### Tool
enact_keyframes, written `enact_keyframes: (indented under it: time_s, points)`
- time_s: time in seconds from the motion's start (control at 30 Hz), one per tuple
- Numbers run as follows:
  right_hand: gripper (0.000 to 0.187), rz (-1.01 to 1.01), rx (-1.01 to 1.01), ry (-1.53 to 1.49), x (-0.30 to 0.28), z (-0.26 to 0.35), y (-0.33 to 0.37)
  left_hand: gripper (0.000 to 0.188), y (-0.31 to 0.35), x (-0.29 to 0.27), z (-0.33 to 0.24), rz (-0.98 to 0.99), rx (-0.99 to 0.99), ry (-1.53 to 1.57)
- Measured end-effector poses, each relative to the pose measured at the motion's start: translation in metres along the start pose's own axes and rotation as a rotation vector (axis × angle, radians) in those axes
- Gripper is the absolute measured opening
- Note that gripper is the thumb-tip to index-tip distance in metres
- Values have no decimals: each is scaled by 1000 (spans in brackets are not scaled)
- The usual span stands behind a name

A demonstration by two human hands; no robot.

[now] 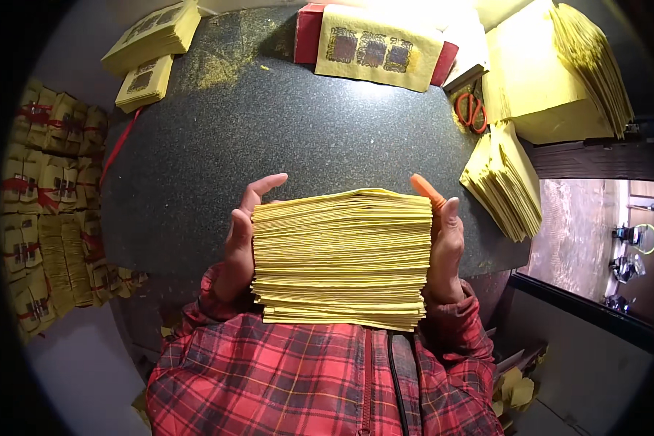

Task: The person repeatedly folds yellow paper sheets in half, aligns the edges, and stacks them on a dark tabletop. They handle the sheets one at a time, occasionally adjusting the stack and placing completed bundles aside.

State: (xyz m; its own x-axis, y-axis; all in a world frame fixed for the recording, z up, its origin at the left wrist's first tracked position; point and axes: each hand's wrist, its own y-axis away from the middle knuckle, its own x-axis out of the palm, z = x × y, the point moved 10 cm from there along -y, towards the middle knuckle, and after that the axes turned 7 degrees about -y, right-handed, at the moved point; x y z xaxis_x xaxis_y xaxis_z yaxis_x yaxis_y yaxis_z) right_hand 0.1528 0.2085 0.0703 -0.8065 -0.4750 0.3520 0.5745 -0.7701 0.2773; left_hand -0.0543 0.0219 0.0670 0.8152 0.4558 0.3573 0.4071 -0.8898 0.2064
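A thick stack of folded yellow paper (pixel 341 258) is in front of my chest, its layered edges facing up toward me. My left hand (pixel 241 240) presses against its left side, thumb raised and index finger reaching past the far corner. Opposite it, my right hand (pixel 447 251) bears on the right side, its thumb also raised. An orange finger cover (pixel 429 190) sits on one right fingertip. The stack is held between both palms; the other fingers are mostly hidden. At its top far edge, one sheet bulges slightly upward.
Dark speckled table (pixel 327 138). Far left lie printed yellow paper bundles (pixel 147 81) and a red ribbon (pixel 120 145). A printed yellow sheet (pixel 374 51) covers a red box at the back. Red-handled scissors (pixel 471 114) lie beside large yellow paper stacks (pixel 538 73). Tied bundles (pixel 51 182) line the left.
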Motion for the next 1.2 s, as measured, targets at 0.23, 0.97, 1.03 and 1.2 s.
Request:
enact_keyframes:
  time_s: [0.23,0.97,1.03,1.2]
  points:
    - [47,174,-82,258,19,18,7,99,-2,-2,6,19,0,-3]
    - [76,1036,-472,1552,137,33,118,113,14,83,-20,897,190,-1142]
    - [75,1062,-489,1600,138,31,120,112,18,83,-19,868,183,-1165]
    - [74,1032,-585,1682,139,28,120,100,26,84,-24,790,183,-1233]
